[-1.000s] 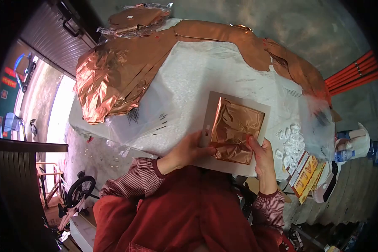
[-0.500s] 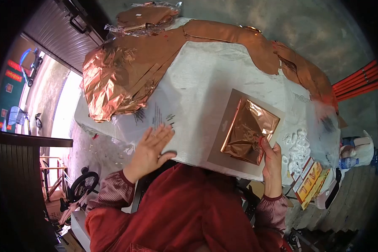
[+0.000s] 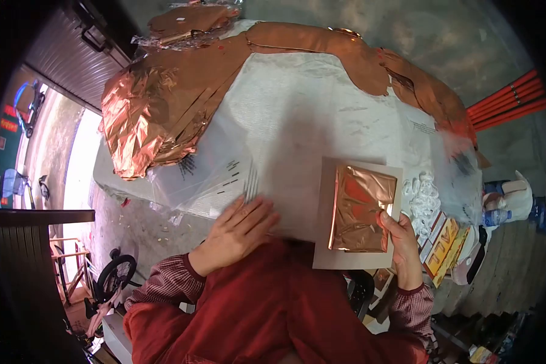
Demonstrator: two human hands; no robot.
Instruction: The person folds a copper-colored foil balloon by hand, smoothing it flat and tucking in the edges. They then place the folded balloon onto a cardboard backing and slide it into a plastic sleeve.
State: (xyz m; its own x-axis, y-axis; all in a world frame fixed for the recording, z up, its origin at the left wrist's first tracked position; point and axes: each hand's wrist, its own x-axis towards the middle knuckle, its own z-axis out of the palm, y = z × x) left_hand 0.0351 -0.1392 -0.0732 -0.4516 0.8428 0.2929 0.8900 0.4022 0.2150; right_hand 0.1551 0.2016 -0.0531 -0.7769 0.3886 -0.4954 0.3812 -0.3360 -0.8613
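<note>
In my right hand (image 3: 402, 242) is a grey-brown card (image 3: 326, 224) with a folded copper-coloured foil sheet (image 3: 359, 209) lying on it. The thumb presses on the foil and the other fingers are behind the card. My left hand (image 3: 239, 230) lies flat, fingers stretched, over the near edge of the white-covered table (image 3: 285, 139). Its fingertips are at a stack of clear plastic bags (image 3: 215, 164) with black print; whether they press on it I cannot tell.
Crumpled copper foil (image 3: 139, 115) covers the table's left end. Brown folded pieces (image 3: 309, 42) line the far edge. White loops (image 3: 423, 197) and a yellow box (image 3: 446, 249) lie at the right. More printed plastic bags (image 3: 458, 176) hang there. A wrapped brown packet (image 3: 188, 24) sits far left.
The card with the foil has come nearer to me and turned more upright in view. My left hand has moved right and down, to the bags' near corner.
</note>
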